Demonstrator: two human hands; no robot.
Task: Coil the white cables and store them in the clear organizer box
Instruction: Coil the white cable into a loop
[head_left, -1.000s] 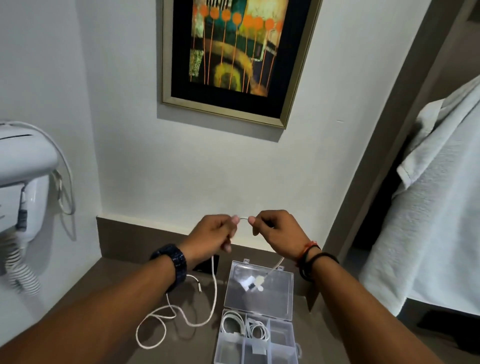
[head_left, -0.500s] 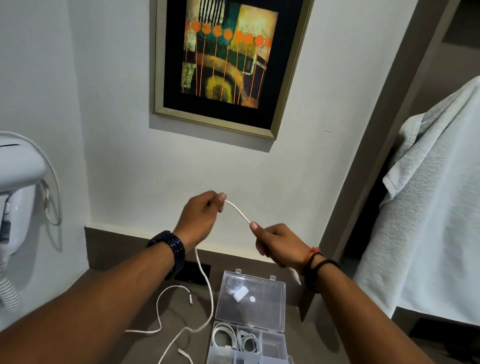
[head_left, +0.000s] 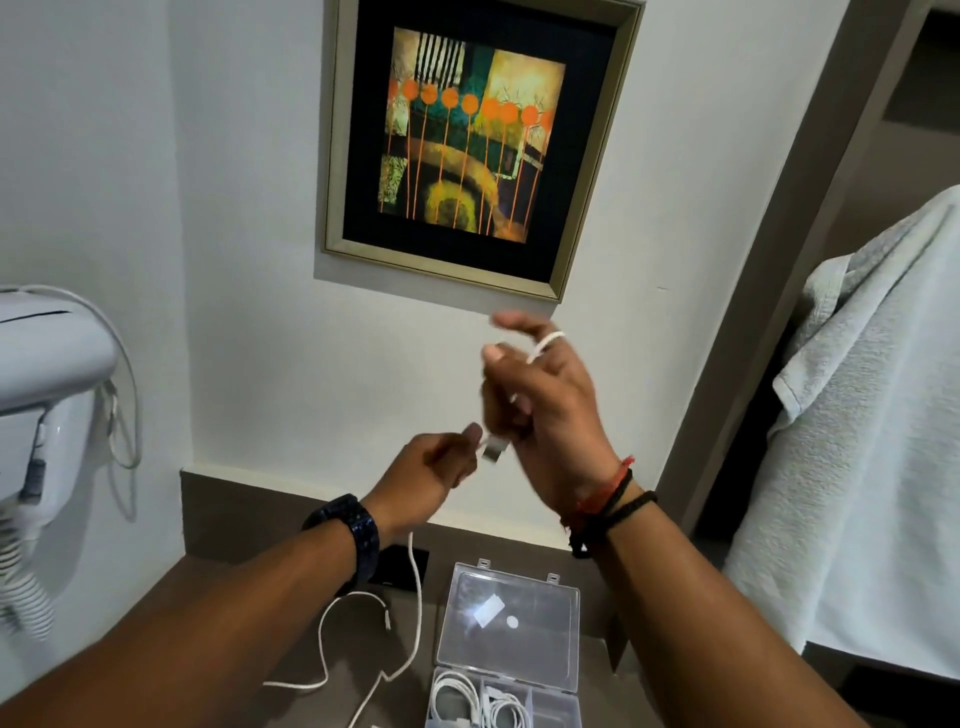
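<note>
A white cable (head_left: 415, 582) hangs from my left hand (head_left: 431, 470) down to the brown counter, where it lies in loose loops. My left hand pinches the cable near its plug end. My right hand (head_left: 540, 400) is raised, fingers spread upward, with the same cable looped over its fingers and held against the palm. Below the hands the clear organizer box (head_left: 558, 699) stands with its lid (head_left: 519, 587) propped up. Two coiled white cables (head_left: 480, 706) lie in its front compartments.
A white wall-mounted hair dryer (head_left: 47, 384) with a curly cord hangs at the left. A framed picture (head_left: 467, 140) is on the wall ahead. White towels (head_left: 878, 415) hang at the right. A dark socket plate (head_left: 402, 564) sits behind the counter (head_left: 249, 623).
My right hand rose and turned upright, and the cable now wraps over its fingers. My left hand dropped lower and closer to it. The view tilted slightly.
</note>
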